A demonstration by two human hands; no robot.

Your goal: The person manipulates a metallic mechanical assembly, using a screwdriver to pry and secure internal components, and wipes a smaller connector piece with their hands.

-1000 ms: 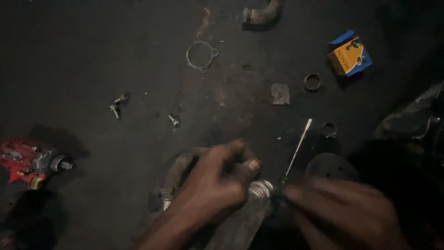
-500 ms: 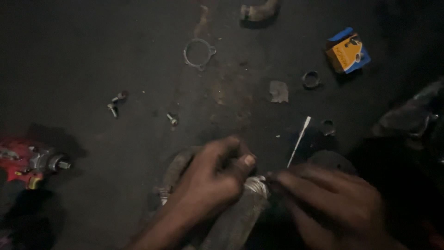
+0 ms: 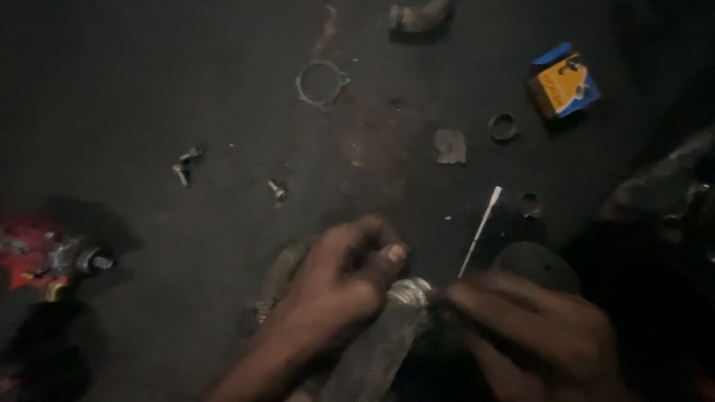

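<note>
My left hand [image 3: 339, 286] is wrapped around the upper end of a grey metal cylindrical part [image 3: 387, 331] that runs down toward the bottom edge. Its shiny ridged tip [image 3: 412, 290] shows beside my thumb. My right hand [image 3: 532, 335] grips a thin screwdriver [image 3: 480, 231] whose pale shaft points up and right, away from the part's tip. The handle is hidden inside the blurred fingers. Both hands meet at the part's tip above a dark, grimy floor.
On the floor lie a metal ring clamp [image 3: 320, 83], a curved pipe piece [image 3: 418, 16], a blue and yellow box [image 3: 564, 83], a small ring [image 3: 504, 126], a grey scrap [image 3: 450, 146], loose bolts [image 3: 185, 162], [image 3: 277, 190], and a red tool [image 3: 45, 257] at left.
The view has drifted slightly and blurred. My right hand has shifted a little closer to the part's tip, and the screwdriver shaft sits slightly lower and steeper.
</note>
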